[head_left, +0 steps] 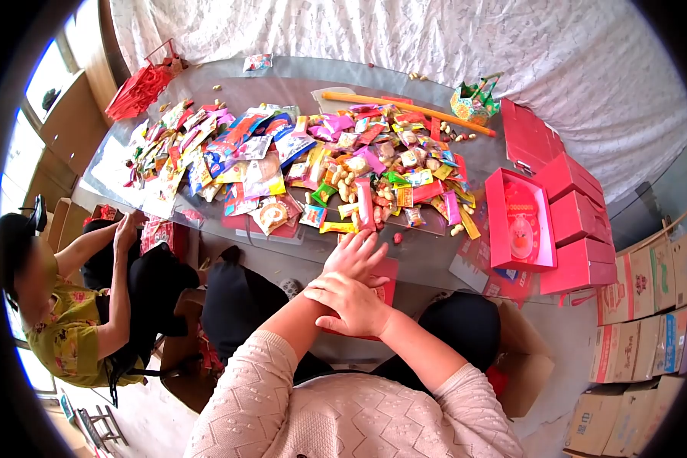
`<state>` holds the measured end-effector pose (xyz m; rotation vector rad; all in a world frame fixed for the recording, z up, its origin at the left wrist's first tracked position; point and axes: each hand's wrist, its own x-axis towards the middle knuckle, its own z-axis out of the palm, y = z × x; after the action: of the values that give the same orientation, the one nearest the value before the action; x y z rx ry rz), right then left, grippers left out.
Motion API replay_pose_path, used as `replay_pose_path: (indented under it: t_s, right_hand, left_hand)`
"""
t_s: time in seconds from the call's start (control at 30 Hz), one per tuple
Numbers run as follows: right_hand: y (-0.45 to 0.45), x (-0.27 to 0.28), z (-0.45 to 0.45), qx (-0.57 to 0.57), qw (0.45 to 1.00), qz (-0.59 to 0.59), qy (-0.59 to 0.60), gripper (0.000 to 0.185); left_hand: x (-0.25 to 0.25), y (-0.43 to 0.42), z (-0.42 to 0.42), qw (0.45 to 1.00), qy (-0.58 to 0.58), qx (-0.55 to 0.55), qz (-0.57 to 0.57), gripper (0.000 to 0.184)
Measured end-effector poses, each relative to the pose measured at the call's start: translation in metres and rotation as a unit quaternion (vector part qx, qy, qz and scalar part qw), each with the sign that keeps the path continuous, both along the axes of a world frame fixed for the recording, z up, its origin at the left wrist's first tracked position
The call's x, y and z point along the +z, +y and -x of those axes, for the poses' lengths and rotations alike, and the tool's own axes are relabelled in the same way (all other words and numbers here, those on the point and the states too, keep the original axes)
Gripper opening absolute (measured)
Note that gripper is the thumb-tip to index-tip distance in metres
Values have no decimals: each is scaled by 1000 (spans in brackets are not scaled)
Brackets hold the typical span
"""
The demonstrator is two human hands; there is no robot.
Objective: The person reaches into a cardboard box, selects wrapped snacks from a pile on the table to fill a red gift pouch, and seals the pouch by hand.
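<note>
My left hand [354, 256] reaches to the near edge of the glass table [313, 266], fingers spread, with nothing in it that I can see. Its fingertips are close to a pink-wrapped stick [365, 200] at the front of a large heap of wrapped sweets [282, 156]. Peanuts in their shells [343, 182] lie in the heap's middle. Across my left wrist lies my right hand [353, 302], its fingers loosely extended and the thumb apart. Under both hands is a red flat item [388, 279], partly covered, whose kind I cannot make out.
On the right, an open red box [495, 221] stands beside stacked red boxes [580, 217]. An orange stick [412, 111] lies behind the heap, near a green bag [473, 103]. A person [76, 305] sits at left. Cardboard cartons [633, 343] are stacked at right.
</note>
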<state>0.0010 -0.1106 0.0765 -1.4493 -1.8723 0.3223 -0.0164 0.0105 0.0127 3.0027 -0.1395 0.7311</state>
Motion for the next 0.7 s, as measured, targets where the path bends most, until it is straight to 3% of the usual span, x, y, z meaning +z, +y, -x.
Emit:
replay_pose_path:
  t_s: [0.4,0.6,0.7]
  right_hand:
    - [4,22,22,61,994,-32,85,61]
    - [2,39,31,113,972,-17,204,60]
    - [2,39,28,87,967,-55,231,57]
  left_hand:
    - [6,-2,1,1000,-12,1,12,78]
    - [5,-5,2,1000,-10,14,17,78]
    - [5,-5,3,1000,18,21,13,78]
